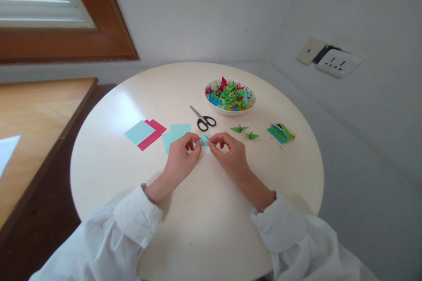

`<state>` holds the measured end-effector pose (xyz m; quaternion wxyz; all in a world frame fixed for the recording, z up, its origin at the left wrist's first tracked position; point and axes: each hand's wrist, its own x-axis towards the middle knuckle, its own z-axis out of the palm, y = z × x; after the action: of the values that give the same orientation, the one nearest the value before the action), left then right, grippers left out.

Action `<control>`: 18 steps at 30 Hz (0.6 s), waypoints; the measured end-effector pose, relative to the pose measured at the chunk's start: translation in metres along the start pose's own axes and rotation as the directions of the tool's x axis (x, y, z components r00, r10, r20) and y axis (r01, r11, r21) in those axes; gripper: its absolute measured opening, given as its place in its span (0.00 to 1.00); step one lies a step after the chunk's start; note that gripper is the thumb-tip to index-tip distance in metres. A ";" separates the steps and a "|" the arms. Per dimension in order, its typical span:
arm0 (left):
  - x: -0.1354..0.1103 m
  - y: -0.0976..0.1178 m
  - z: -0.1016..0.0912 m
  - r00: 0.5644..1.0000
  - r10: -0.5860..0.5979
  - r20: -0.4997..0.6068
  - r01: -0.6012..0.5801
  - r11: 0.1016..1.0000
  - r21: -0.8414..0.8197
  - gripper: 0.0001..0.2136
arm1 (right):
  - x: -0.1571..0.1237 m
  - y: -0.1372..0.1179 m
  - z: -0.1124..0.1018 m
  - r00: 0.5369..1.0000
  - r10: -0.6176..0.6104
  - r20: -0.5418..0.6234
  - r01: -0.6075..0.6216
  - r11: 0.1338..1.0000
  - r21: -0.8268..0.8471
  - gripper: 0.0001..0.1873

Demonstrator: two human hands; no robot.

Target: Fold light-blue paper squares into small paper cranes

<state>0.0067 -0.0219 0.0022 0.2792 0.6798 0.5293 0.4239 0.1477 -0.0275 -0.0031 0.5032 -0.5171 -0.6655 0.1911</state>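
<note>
2 hands, 1 folded blue paper, 1 pair of scissors, 1 bowl, 2 loose green paper cranes, 1 strip pile; flat sheets maybe 5, overlapped.

On the table, a bowl of paper cranes stands at the back, scissors before it, leftward. Folded paper sits between left hand and right hand — loose sheets to the left, two single cranes, then strips, to the right.
</note>
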 end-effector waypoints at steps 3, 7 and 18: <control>0.002 -0.003 0.001 0.999 -0.054 -0.008 0.053 0.996 -0.073 0.03 | -0.001 0.000 0.001 0.998 -0.055 -0.020 0.054 0.998 -0.030 0.02; 0.005 -0.005 0.003 0.993 -0.120 -0.020 0.112 0.964 -0.240 0.01 | -0.001 0.004 0.002 0.990 -0.126 -0.059 0.121 0.989 -0.082 0.04; 0.003 0.002 0.003 0.955 -0.268 0.127 0.294 0.794 -0.532 0.08 | 0.000 0.009 0.002 0.956 -0.267 -0.122 0.227 0.936 -0.270 0.02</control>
<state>0.0110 -0.0198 0.0031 0.5327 0.4953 0.4752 0.4951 0.1504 -0.0238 -0.0110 0.5038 -0.5026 -0.7026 -0.0015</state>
